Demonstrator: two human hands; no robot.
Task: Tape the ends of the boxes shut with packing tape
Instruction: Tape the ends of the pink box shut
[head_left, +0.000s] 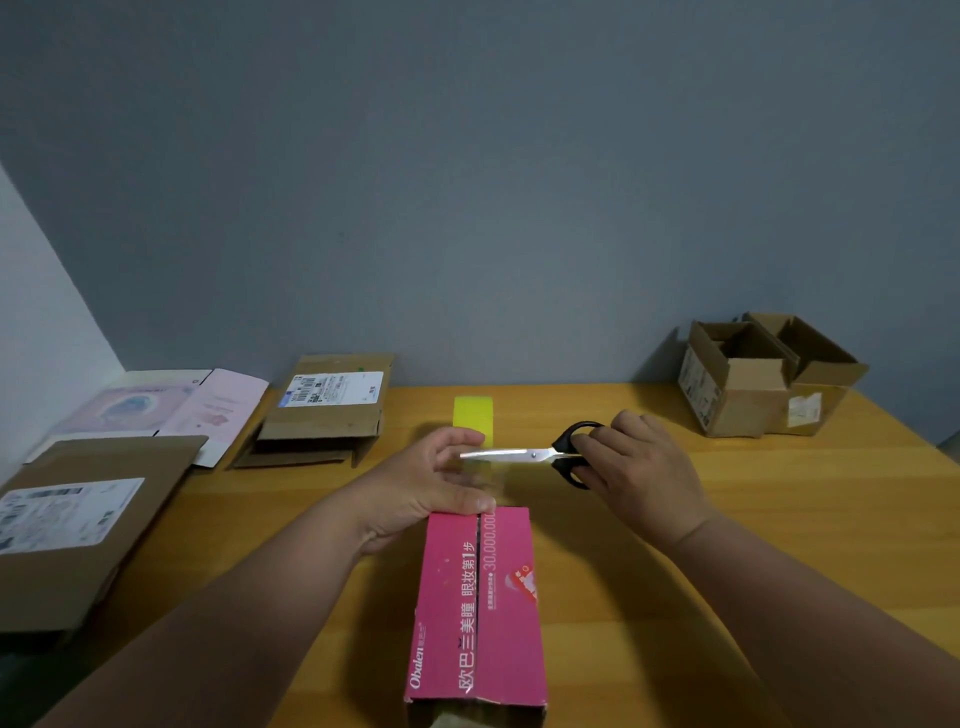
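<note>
The pink box (478, 608) lies lengthwise on the desk (727, 519), its far end under the left hand (426, 483), which pinches a strip of clear tape (480, 475) (hard to make out) running to the yellow tape roll (472, 413). The right hand (639, 462) grips black-handled scissors (545, 455), blades across the tape.
</note>
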